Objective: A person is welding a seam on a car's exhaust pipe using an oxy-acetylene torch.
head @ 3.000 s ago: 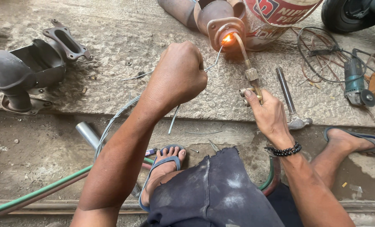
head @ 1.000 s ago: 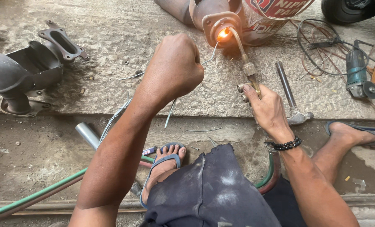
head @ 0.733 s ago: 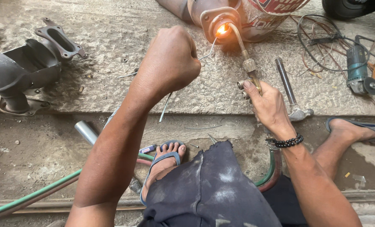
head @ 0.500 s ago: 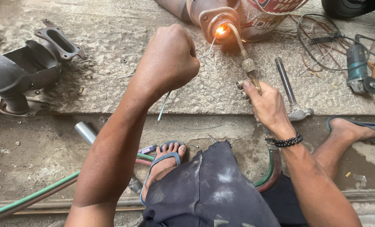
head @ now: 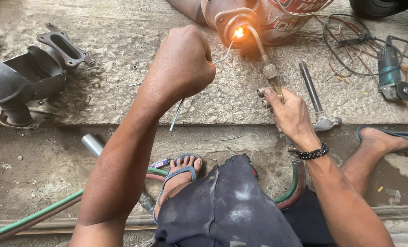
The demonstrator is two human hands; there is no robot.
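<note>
Nearest, two hoses (head: 34, 218), one green and one red, run under your knee. Your left hand (head: 185, 64) is a closed fist, fingers pressed together around one thin rod (head: 223, 54). Your right hand (head: 291, 114) is wrapped shut on one torch (head: 268, 68). Beside it lies one hammer (head: 314, 100). Rod tip and torch tip meet at the glowing flange (head: 238, 27) of one pipe. Behind stands one round can (head: 291, 18) with a red-and-white label. Far right, one teal grinder (head: 390, 77).
</note>
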